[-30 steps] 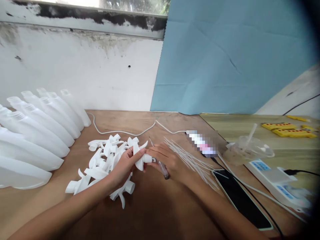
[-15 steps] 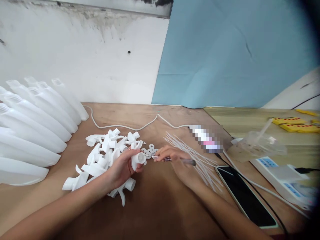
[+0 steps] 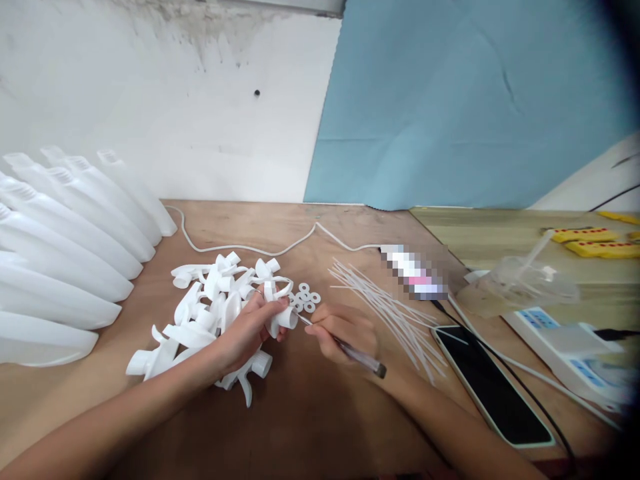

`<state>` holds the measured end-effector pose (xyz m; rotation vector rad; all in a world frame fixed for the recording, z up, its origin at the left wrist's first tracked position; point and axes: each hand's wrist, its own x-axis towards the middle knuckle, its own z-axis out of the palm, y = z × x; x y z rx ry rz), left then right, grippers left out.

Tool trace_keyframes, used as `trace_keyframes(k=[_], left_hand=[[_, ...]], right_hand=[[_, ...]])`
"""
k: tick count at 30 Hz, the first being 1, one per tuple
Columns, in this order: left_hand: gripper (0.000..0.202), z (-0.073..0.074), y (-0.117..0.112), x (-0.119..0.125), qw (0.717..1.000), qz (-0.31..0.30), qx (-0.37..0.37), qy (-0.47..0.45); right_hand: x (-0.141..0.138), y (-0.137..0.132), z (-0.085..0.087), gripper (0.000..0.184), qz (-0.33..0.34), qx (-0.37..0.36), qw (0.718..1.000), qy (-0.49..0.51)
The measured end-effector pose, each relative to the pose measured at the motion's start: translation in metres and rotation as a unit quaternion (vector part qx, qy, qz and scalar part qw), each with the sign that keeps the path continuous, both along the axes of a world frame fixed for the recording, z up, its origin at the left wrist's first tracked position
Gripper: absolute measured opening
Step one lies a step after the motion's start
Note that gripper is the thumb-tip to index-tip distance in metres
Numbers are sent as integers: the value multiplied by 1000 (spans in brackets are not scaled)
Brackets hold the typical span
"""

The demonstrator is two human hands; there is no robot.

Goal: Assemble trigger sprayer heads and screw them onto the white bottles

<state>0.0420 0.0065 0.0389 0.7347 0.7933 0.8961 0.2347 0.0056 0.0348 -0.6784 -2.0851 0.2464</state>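
Observation:
My left hand point(image 3: 250, 327) is closed around a white trigger spray head point(image 3: 287, 318), its round collar facing right. In my right hand point(image 3: 345, 329) is a slim screwdriver point(image 3: 364, 359) with a see-through handle and a dark end. Its thin metal shaft points left, with the tip at the collar's mouth; whether it reaches inside I cannot tell. Just behind the collar lie several flat white washers point(image 3: 304, 288). A heap of white trigger spray heads point(image 3: 190, 335) lies beside and beneath my left hand.
White bottles point(image 3: 100, 267) stand in rows at the left. Thin white tubes point(image 3: 383, 303) lie right of the washers. Further right are a phone point(image 3: 493, 387), a blurred-out device point(image 3: 414, 272), a power strip point(image 3: 557, 360), cables and a clear plastic cup point(image 3: 520, 287). A wall closes the back.
The spray head has turned in my left hand, so its trigger now shows on top and its collar points more to the right. The screwdriver's handle has swung down toward me.

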Motion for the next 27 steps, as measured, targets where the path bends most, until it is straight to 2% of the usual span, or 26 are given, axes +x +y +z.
trace_keyframes(k=[3,6,8,10,13,17,20,22,24,27], left_hand=[[30,-1,0,0,1000,-13,12,20],[30,0,0,0,999,-11,24,29],[30,0,-1,0,999,-13,35,27],[29,1,-2,1,999,-25,41,22],[29,3,-3,1,999,-43,31,9],[28,4,-2,0,999,-38,-6,-7],[22,5,0,-1,998,-36,-25,-40],[19,7,1,-2,997,-30,-31,-67],[17,9,2,-2,995,-22,-44,-82],[12,9,3,-2,991,-31,-72,-104]], right_hand=[[-2,-3,-10,24,-38,-57,996,63],[-5,-7,-15,26,-28,-83,993,76],[-8,-10,-12,29,-54,-150,982,99],[-10,-13,-8,33,-78,-269,948,148],[-12,-13,-3,37,-55,-414,878,235],[-15,-8,-8,36,-8,-477,821,313],[-16,-6,-12,35,12,-497,797,344],[-16,-7,-11,36,38,-476,814,332],[-15,-9,-7,33,70,-410,866,279],[-13,-10,-2,20,102,-243,951,160]])
